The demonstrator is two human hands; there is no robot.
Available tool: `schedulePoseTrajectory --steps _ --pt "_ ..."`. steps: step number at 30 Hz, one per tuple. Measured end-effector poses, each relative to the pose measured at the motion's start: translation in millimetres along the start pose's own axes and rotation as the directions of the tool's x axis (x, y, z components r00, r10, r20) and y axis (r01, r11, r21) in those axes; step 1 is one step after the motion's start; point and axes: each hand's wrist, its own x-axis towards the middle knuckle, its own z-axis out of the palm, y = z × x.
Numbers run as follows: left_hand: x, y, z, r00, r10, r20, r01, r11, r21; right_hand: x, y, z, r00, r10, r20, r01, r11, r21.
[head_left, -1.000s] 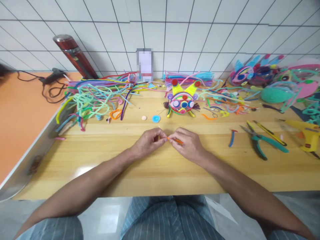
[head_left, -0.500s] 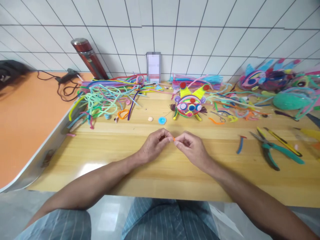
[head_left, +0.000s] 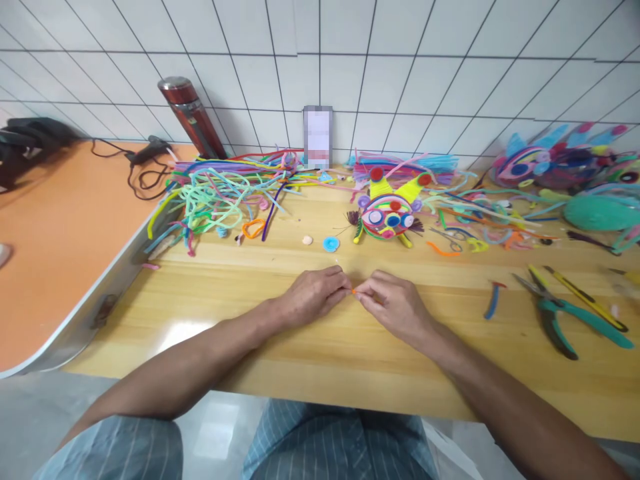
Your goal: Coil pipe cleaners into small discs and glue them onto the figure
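Facing tiled wall [head_left: 395, 73], hands [head_left: 311, 293] [head_left: 399, 307] nearly meet over wooden table [head_left: 320, 363].

Orange pc [head_left: 354, 291] mostly hidden btwn fingertips [head_left: 363, 288]; phone scrn [head_left: 319, 133] blurred.

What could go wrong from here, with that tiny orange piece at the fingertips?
The small orange piece barely shows between the left hand and the right hand, so it could slip out and be dropped. The blue disc lies loose just beyond the left hand and might get nudged. A sideways sweep of the right arm could catch the pliers.
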Motion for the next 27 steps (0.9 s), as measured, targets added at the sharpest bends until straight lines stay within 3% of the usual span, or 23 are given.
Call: schedulePoseTrajectory --steps 4,7,9,13,17,22,27 --pt "0 4 0.0 1.000 -0.016 -0.004 0.016 1.000 0.021 1 -4 -1 1.000 0.021 -0.010 -0.021 0.998 0.053" --pt "0 8 0.5 0.993 -0.015 -0.120 -0.004 0.987 -0.162 3 -8 -1 0.990 0.139 -0.016 -0.134 0.973 0.188" --pt "1 13 1.8 0.981 -0.086 -0.177 0.028 0.951 -0.308 3 -12 1 0.969 0.246 0.010 -0.236 0.917 0.322" --pt "1 21 5.7 0.937 -0.310 -0.162 0.155 0.783 -0.603 4 -13 8 0.912 0.394 0.113 -0.387 0.737 0.554" --pt "4 18 4.5 0.932 -0.361 -0.044 0.208 0.628 -0.750 7 -7 6 0.885 0.429 0.181 -0.447 0.670 0.593" --pt "6 6 -2.1 0.951 -0.283 0.121 0.288 0.677 -0.677 9 -3 -2 0.863 0.434 0.258 -0.505 0.713 0.487" --pt "4 2 -1.5 0.958 -0.259 0.124 0.280 0.754 -0.594 8 -4 -3 0.871 0.414 0.265 -0.491 0.762 0.422"
